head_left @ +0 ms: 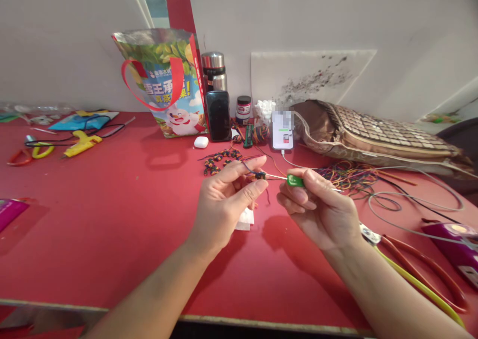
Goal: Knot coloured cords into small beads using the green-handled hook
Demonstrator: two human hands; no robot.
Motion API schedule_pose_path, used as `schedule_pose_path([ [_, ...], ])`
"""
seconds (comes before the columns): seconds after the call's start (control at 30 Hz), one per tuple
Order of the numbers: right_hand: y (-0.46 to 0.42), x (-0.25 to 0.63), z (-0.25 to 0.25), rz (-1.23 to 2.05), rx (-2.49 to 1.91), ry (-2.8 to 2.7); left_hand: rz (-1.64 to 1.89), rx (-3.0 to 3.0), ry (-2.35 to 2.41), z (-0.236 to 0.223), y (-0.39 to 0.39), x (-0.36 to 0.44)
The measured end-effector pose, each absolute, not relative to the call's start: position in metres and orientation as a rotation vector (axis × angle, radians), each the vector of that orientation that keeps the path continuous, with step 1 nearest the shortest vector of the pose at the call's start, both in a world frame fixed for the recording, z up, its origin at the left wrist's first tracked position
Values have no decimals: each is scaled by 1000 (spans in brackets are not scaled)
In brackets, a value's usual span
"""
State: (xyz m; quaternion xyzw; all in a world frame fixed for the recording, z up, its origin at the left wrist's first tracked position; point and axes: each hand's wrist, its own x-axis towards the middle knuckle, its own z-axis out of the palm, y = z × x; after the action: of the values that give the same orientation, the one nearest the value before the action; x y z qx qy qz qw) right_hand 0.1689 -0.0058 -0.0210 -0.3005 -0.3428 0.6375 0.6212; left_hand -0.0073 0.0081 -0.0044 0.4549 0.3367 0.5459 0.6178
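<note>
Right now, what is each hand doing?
Left hand: closed, pinching a small multicoloured knotted cord piece.
Right hand: closed, holding a green-handled tool.

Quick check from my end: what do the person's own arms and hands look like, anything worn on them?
Both forearms are bare up to the bottom edge of the picture, with no sleeves in view. The left hand and the right hand are ungloved. No rings, watch, bracelet or wristband show on either hand or wrist. The fingernails are short and look unpainted. No markings or bandages are visible.
</note>
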Motion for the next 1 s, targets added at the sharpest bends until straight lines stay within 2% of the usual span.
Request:
schedule_pose_path([
  [0.6, -10, 156, -23, 1499, -594, -713, 1159, 884, 759, -5, 8, 5],
  [1.0, -2, 165, -32, 1744, -515, -556, 1052, 887, 678, -1, 8, 0],
])
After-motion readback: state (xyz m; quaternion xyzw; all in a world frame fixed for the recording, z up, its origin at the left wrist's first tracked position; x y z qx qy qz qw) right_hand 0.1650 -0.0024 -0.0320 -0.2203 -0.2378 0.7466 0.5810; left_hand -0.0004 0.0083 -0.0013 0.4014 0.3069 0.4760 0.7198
